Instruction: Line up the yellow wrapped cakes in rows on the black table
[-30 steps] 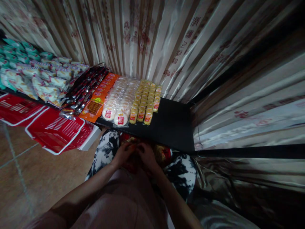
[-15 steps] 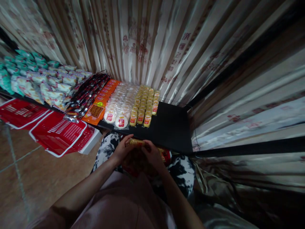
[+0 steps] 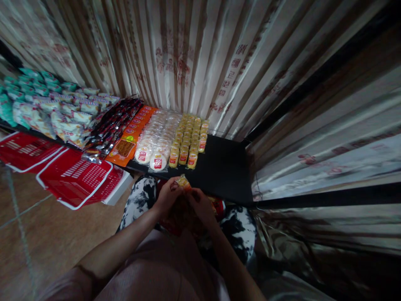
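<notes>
Between my two hands, just in front of the shelf edge, is a small yellow wrapped snack [image 3: 183, 181] with an orange-red label. My left hand [image 3: 169, 194] is closed on its left side. My right hand [image 3: 199, 202] pinches the lower right of the same snack. Below the hands, a large red bag [image 3: 220, 207] lies on my lap, mostly hidden by my hands and arms. Past my fingers, rows of matching yellow wrapped snacks [image 3: 183, 144] stand on the black shelf [image 3: 227, 167].
Left of the yellow rows lie round white wrapped crackers [image 3: 158, 162], an orange packet [image 3: 125, 147], dark shiny packets [image 3: 108, 129], white packets [image 3: 70, 123] and green packets [image 3: 40, 83]. Red baskets [image 3: 78, 177] stand below on the floor. A patterned curtain [image 3: 175, 58] hangs behind the shelf.
The yellow snack has turned from lying sideways to pointing up and away, its label now showing. My hands have drawn closer together around it.
</notes>
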`<state>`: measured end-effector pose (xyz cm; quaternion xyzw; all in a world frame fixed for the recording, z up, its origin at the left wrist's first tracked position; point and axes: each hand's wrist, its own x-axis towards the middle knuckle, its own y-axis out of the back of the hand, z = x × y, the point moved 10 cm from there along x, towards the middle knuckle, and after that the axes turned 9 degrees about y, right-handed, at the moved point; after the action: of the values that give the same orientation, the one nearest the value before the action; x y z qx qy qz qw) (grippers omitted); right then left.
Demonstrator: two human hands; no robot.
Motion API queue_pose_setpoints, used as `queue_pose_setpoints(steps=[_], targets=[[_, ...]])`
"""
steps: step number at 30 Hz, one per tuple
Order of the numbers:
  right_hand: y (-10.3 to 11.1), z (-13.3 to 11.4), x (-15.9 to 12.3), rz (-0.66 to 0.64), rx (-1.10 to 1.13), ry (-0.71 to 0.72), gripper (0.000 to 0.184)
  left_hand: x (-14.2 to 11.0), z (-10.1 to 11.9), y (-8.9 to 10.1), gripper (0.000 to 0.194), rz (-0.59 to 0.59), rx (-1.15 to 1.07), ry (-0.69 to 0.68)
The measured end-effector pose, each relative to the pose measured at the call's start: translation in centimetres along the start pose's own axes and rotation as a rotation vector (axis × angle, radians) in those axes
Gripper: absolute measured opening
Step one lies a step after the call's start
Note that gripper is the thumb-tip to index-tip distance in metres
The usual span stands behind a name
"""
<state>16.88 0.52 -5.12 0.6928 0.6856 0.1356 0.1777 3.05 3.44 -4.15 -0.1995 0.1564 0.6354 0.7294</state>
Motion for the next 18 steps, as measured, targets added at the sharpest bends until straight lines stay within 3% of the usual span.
queue_pose_setpoints(steps=[5, 8, 13, 18], targets=[[2.5, -2.2, 0.2, 0.15, -0.291, 0.201, 0.033, 0.4, 1.8, -1.3, 0.033, 0.034, 0.237, -0.111], [3.5, -2.9, 0.6, 0.192, -0.277, 0.285, 0.037, 0.8, 3.1, -2.9, 0.037, 0.036, 0.331, -0.206], [4.6, 0.2, 2.6, 0.158, -0.031, 0.103, 0.037, 2.4, 4.1, -5.6, 0.043, 0.022, 0.334, -0.301], [7.8, 1.7, 5.9, 0.313, 0.012, 0.047, 0.036, 3.1, 4.7, -7.0, 0.04, 0.093, 0.332, -0.417]])
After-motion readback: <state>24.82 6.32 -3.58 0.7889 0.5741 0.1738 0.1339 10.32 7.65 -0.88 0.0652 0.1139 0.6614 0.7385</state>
